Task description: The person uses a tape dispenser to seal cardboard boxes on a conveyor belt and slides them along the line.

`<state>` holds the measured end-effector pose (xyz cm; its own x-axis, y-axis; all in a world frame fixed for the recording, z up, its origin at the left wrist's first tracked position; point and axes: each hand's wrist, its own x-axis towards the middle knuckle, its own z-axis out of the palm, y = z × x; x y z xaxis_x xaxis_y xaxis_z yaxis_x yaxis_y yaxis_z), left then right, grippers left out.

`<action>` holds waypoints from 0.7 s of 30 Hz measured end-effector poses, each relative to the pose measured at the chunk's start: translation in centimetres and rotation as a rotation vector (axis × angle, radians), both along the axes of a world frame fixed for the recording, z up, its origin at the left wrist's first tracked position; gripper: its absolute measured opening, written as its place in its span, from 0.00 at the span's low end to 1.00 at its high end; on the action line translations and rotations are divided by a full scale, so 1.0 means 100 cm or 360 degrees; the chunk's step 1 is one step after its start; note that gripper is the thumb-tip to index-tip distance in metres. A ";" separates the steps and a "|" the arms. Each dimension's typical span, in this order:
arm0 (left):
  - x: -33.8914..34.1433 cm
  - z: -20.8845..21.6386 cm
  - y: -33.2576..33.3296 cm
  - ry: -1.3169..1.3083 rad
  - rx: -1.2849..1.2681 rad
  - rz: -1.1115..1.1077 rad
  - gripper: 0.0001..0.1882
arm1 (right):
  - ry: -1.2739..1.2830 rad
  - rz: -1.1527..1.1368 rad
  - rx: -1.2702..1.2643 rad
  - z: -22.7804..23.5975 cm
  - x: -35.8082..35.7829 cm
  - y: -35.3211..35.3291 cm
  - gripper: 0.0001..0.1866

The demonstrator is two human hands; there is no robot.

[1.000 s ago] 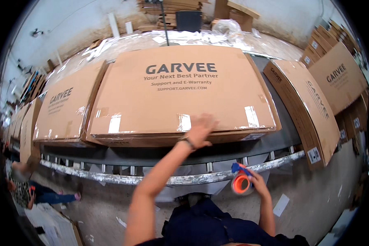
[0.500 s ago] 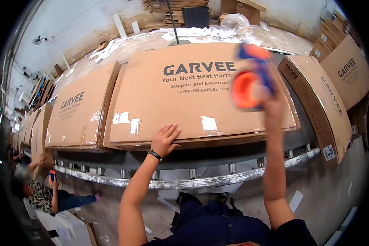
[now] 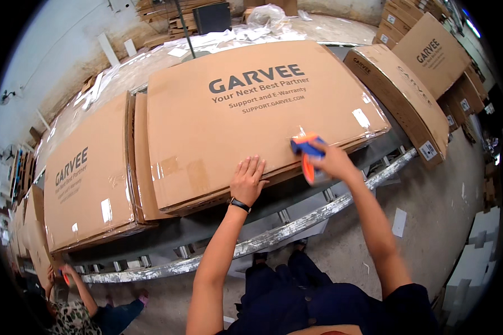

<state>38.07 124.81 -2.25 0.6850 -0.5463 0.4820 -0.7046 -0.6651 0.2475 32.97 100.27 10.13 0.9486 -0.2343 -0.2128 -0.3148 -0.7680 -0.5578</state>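
Observation:
A large flat cardboard box (image 3: 218, 142) with dark printing lies in front of me on a conveyor. My left hand (image 3: 247, 181) rests on its near edge, fingers outstretched and holding nothing. To the right of it, my right hand (image 3: 334, 162) grips a blue and orange tape gun (image 3: 307, 147) at the box's near edge. The tape gun's head touches or nearly touches the top there; slight blur hides the exact contact. Shiny patches of clear tape (image 3: 361, 118) show along the near side of the box.
Another carton (image 3: 89, 178) lies close on the left, and a tilted carton (image 3: 399, 100) stands at the right. A metal conveyor rail (image 3: 274, 230) curves between me and the box. At lower left a co-worker (image 3: 75, 312) handles a carton.
My right hand has brought the tape gun down from over the box's right part to its near edge. The view has turned, while my left hand stays on the near edge.

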 end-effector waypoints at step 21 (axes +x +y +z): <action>0.000 0.011 0.005 0.0082 0.0071 -0.0057 0.38 | 0.0128 0.0089 0.0158 -0.095 -0.079 -0.012 0.31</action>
<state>38.03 125.31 -1.15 0.6876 -0.5914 0.4213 -0.7155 -0.6507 0.2544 25.05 99.12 0.58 0.9384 -0.1557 -0.3085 -0.3201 -0.7279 -0.6064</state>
